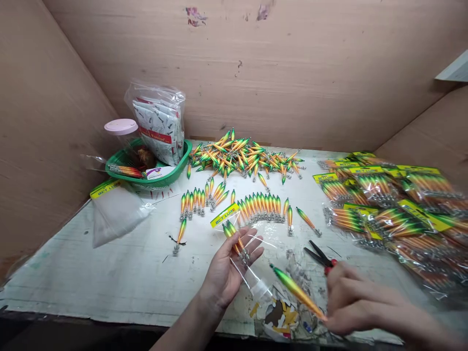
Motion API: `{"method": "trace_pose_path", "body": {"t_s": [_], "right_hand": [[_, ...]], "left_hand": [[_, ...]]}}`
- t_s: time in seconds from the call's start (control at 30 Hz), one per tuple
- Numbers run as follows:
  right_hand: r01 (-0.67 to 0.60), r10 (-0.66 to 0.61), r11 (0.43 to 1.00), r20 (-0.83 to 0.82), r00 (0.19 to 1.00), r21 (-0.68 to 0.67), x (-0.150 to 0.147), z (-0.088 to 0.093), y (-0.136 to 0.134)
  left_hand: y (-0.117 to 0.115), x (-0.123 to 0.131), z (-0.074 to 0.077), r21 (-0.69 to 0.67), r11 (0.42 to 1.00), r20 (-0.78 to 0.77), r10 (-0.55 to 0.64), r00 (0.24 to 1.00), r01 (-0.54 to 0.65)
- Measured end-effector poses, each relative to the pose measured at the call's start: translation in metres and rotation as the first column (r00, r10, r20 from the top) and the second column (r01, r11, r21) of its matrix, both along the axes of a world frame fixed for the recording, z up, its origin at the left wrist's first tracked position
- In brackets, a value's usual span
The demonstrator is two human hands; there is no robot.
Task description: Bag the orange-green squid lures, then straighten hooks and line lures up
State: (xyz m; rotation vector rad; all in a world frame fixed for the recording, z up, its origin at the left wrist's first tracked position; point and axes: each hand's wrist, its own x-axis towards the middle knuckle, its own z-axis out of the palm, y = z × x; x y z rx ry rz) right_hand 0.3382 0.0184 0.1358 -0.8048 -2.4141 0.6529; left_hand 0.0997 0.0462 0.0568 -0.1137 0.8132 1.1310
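Observation:
My left hand (229,265) lies palm up at the table's front, fingers curled round a clear packet (234,229) with a yellow label and a couple of green-orange lures inside. My right hand (353,300) is at the lower right, pinching the tail end of one loose green-orange lure (294,290) that points up and left toward the packet. A row of loose lures (256,207) lies just beyond my left hand. A big heap of the same lures (241,156) sits at the back.
Filled, labelled packets (387,209) are piled on the right. Small scissors with a red handle (320,256) lie by my right hand. A green basket (175,168) with bags and a pink-lidded jar (120,127) stands back left, empty packets (115,209) before it. Cardboard walls enclose the table.

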Motion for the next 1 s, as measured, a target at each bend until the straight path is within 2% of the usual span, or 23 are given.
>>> {"method": "trace_pose_path", "body": {"t_s": [0.03, 0.1, 0.17, 0.27, 0.33, 0.47, 0.5, 0.57, 0.6, 0.67, 0.7, 0.73, 0.77, 0.83, 0.9, 1.0], "right_hand": [[-0.047, 0.047, 0.999, 0.063, 0.997, -0.006, -0.013, 0.002, -0.004], [-0.074, 0.069, 0.997, 0.157, 0.985, 0.027, -0.035, -0.005, -0.005], [0.018, -0.052, 0.982, 0.18, 0.982, 0.186, -0.051, -0.022, -0.003], [0.166, -0.243, 0.892, 0.136, 0.96, 0.42, -0.063, -0.048, -0.001], [0.239, -0.314, 0.833, 0.07, 0.947, 0.5, -0.068, -0.057, -0.002], [0.298, -0.342, 0.762, -0.033, 0.939, 0.575, -0.083, -0.056, -0.007], [0.301, -0.336, 0.763, -0.046, 0.941, 0.572, -0.085, -0.054, -0.007], [0.301, -0.295, 0.807, -0.095, 0.951, 0.508, -0.083, -0.051, -0.004], [0.314, -0.283, 0.834, -0.137, 0.949, 0.453, -0.075, -0.05, 0.0], [0.392, -0.338, 0.85, -0.204, 0.919, 0.353, -0.046, -0.056, 0.017], [0.46, -0.409, 0.824, -0.215, 0.887, 0.331, -0.026, -0.061, 0.028], [0.536, -0.515, 0.762, -0.163, 0.842, 0.364, -0.003, -0.069, 0.04], [0.539, -0.573, 0.739, -0.043, 0.818, 0.404, 0.021, -0.078, 0.052], [0.441, -0.541, 0.82, 0.241, 0.806, 0.366, 0.064, -0.098, 0.072], [0.389, -0.491, 0.859, 0.316, 0.812, 0.334, 0.092, -0.117, 0.084], [0.356, -0.458, 0.876, 0.327, 0.827, 0.325, 0.102, -0.134, 0.09]], "left_hand": [[-0.001, 0.001, 0.0, 0.006, 1.0, -0.001, -0.013, 1.0, 0.013], [-0.003, 0.003, 0.001, 0.009, 0.999, -0.004, -0.04, 0.999, 0.04], [-0.006, 0.004, 0.002, -0.003, 0.998, -0.002, -0.056, 0.998, 0.056], [-0.009, 0.006, 0.003, -0.022, 0.998, 0.02, -0.052, 0.998, 0.052], [-0.011, 0.007, 0.004, -0.026, 0.999, 0.027, -0.041, 0.999, 0.042], [-0.012, 0.009, 0.006, -0.024, 0.999, 0.027, -0.045, 0.999, 0.046], [-0.013, 0.01, 0.006, -0.024, 0.999, 0.032, -0.047, 0.998, 0.048], [-0.013, 0.01, 0.005, -0.034, 0.998, 0.04, -0.044, 0.998, 0.046], [-0.013, 0.009, 0.005, -0.038, 0.998, 0.039, -0.043, 0.998, 0.044], [-0.013, 0.007, 0.004, -0.032, 0.998, 0.03, -0.045, 0.999, 0.046], [-0.013, 0.005, 0.004, -0.024, 0.999, 0.025, -0.047, 0.999, 0.048], [-0.013, 0.003, 0.004, -0.018, 0.999, 0.02, -0.05, 0.999, 0.05], [-0.012, 0.001, 0.004, -0.019, 0.999, 0.015, -0.05, 0.999, 0.051], [-0.012, -0.001, 0.005, -0.04, 0.998, -0.001, -0.044, 0.999, 0.043], [-0.011, -0.001, 0.005, -0.051, 0.998, -0.021, -0.042, 0.999, 0.04], [-0.012, 0.001, 0.005, -0.019, 0.998, -0.019, -0.056, 0.998, 0.055]]}}
